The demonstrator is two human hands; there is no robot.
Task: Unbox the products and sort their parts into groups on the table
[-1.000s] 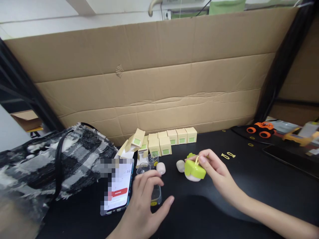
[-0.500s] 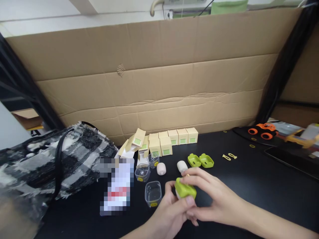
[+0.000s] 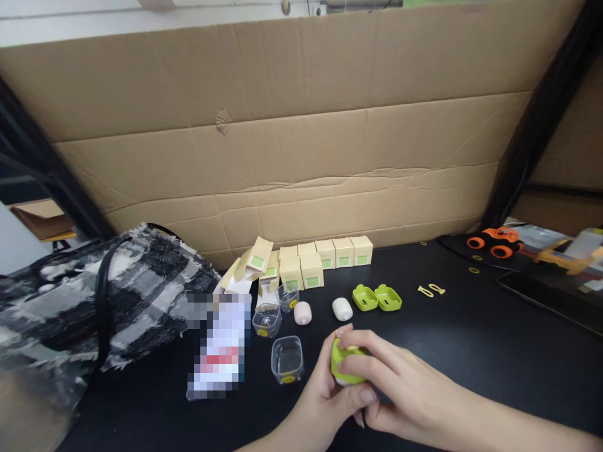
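A: Hands, quick?

B: Both closed round one thing. The left hand (image 3: 325, 398) cups the green shell (image 3: 345, 359) from the near-left side and the right hand (image 3: 405, 395) curls its fingers over the top. They pinch it between them, with the hands touching each other.

A: Where is it?

B: Off the table (image 3: 471, 351), low over the front middle, just right of the clear cup (image 3: 287, 359). A pale part shows under the green, but I can't tell if it's seated.

A: Step?

B: My read is fitting: the shell is being pressed onto the pale body, mid-squeeze and not finished.

A: What does the next move need?

B: An even squeeze from both sides with the edges lined up, otherwise the shell skews. It's also small and slick-looking, so keep it low over the table.

A: What's around it?

B: Two open green halves (image 3: 377, 297) lie behind, well apart from the hands. Two pale bodies (image 3: 342, 308) are loose beside more clear cups. There's a row of small boxes (image 3: 325, 254) along the cardboard and a phone (image 3: 221, 351) lying flat to the left.
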